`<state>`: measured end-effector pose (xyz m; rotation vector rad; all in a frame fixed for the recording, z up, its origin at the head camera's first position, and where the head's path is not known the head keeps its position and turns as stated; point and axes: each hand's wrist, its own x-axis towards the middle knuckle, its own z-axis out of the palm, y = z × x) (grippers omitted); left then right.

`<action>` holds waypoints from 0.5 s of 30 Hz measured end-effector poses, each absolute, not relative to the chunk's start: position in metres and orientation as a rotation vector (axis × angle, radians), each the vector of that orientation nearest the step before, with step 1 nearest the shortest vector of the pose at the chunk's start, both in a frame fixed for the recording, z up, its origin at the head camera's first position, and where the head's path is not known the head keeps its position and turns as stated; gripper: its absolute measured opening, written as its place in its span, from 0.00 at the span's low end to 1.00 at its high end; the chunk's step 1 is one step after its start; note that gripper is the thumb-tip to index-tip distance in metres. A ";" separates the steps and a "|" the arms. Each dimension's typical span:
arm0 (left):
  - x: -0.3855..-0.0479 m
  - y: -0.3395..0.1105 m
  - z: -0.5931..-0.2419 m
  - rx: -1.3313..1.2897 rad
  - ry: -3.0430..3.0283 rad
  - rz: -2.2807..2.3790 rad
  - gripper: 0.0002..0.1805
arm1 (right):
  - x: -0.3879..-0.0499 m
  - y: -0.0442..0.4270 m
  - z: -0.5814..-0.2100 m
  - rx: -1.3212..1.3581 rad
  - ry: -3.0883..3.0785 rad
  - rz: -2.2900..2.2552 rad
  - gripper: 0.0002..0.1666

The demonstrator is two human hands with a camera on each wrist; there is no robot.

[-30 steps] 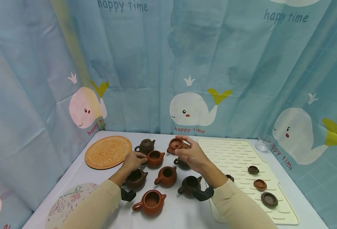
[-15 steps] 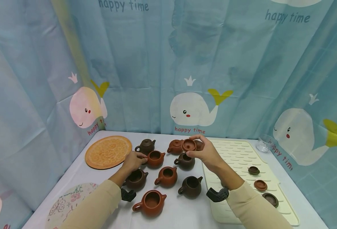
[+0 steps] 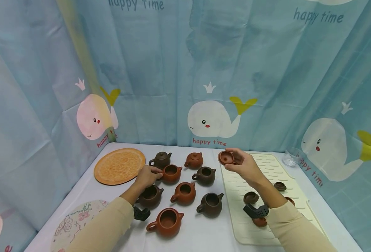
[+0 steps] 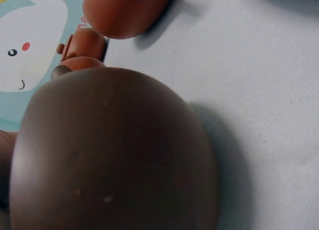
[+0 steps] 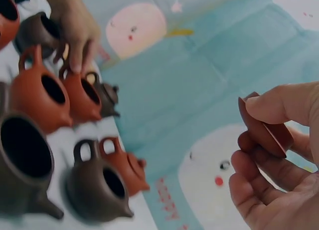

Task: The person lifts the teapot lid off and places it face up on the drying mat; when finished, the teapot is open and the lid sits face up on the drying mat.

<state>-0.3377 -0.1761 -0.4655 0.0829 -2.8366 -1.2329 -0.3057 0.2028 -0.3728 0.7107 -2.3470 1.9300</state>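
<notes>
Head view showed a cream rectangular mat with raised ribs (image 3: pixel 242 231), used here as the reference for position. At its far left corner, raised off the surface, the right hand (image 3: pixel 246 168) pinched a red-brown round clay lid (image 3: pixel 226 158) between thumb and fingers, hollow underside facing the camera. Left of the mat, well apart from it, the left hand (image 3: pixel 147 178) pinched the handle of an open-topped red-brown clay teapot (image 3: pixel 171 174); the right wrist view confirmed finger contact there. Nearer the mat, on the same side, stood a lidded red-brown clay teapot (image 3: pixel 194 161) and an open dark brown clay teapot (image 3: pixel 205 176). On the mat lay two dark brown round clay lids (image 3: pixel 251 197) and a second red-brown lid (image 3: pixel 259 222), partly hidden by the wrist camera. Just right of the mat's far end stood a clear transparent cup (image 3: pixel 290 160).
</notes>
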 end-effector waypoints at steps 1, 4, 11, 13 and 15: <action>-0.338 -0.176 -0.465 0.079 -2.837 -1.233 0.08 | -0.307 0.207 -0.374 0.700 -2.357 1.914 0.36; -0.338 -0.177 -0.465 0.070 -2.840 -1.231 0.08 | -0.310 0.220 -0.381 0.663 -2.393 1.878 0.36; -0.339 -0.177 -0.466 0.068 -2.839 -1.224 0.08 | -0.314 0.244 -0.399 0.581 -2.471 1.844 0.37; -0.339 -0.177 -0.466 0.071 -2.837 -1.226 0.08 | -0.315 0.250 -0.404 0.566 -2.486 1.855 0.37; -0.339 -0.177 -0.467 0.074 -2.835 -1.229 0.08 | -0.316 0.255 -0.408 0.550 -2.491 1.870 0.37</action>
